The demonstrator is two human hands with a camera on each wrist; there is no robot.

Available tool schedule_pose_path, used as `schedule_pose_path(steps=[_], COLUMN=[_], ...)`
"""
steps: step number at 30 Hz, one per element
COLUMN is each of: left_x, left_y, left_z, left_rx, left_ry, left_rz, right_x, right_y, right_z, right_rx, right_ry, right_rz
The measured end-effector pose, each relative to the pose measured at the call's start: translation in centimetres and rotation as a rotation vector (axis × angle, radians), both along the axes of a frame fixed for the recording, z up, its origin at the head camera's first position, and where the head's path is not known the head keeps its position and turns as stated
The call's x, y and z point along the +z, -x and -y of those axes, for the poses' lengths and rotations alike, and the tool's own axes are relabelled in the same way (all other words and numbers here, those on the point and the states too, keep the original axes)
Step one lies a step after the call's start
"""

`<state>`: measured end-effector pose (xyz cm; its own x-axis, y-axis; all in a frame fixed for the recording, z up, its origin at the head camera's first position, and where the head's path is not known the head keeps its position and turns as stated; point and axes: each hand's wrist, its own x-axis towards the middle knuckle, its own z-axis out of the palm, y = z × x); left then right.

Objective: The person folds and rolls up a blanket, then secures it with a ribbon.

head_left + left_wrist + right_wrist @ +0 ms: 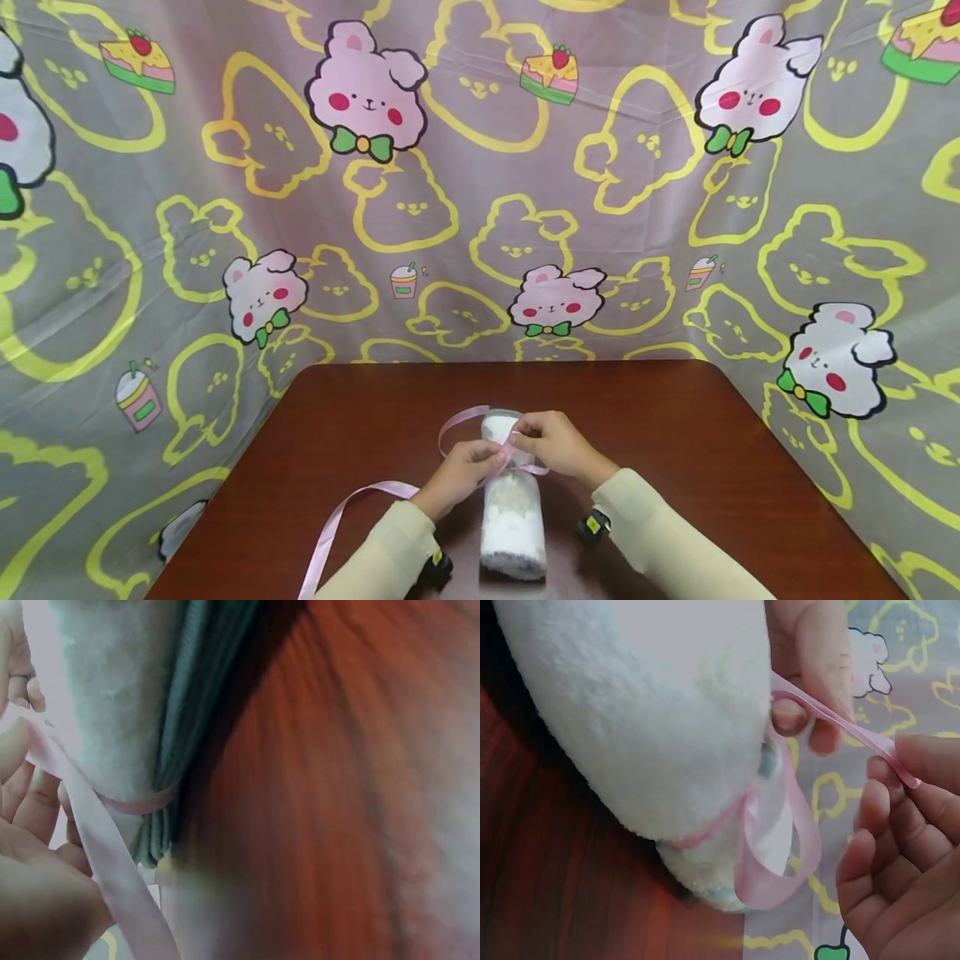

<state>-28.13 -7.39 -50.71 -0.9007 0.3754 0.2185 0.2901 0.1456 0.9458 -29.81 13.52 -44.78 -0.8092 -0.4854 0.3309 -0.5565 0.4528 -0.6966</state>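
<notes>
A rolled white fluffy towel (pixel 513 525) lies lengthwise on the table in the head view, cinched by a pink ribbon (pixel 534 469) beyond its middle. On its left, my left hand (pixel 467 468) pinches the ribbon between thumb and fingers. My right hand (pixel 561 443), across the roll, pinches the ribbon's other part. The right wrist view shows a ribbon strand (pixel 847 727) stretched between both hands, with a loose ribbon loop (pixel 769 889) hanging beside the roll. Green folded layers (pixel 169 780) show along the towel's side in the left wrist view, where the ribbon band presses in.
The dark red-brown table (pixel 360 408) extends around the roll. One long ribbon tail (pixel 330 525) trails over the table's front left, beside the left sleeve (pixel 386 546). A patterned curtain (pixel 465 167) with bunny faces hangs behind and along both sides.
</notes>
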Motion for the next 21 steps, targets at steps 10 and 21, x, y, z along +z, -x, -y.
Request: schedule_pose_path(steps=[10,21], left_x=[-0.8,-0.6], left_y=[0.0,0.1], left_z=[0.4,0.3], left_rx=[0.033,0.014], left_ry=[0.007,0.028], left_rz=[0.040,-0.009], right_x=[-0.1,-1.7], right_y=[0.1,-0.7], right_z=[-1.0,0.5], right_rx=[0.040,-0.038], right_ry=[0.028,0.013], right_rz=[0.064,0.068])
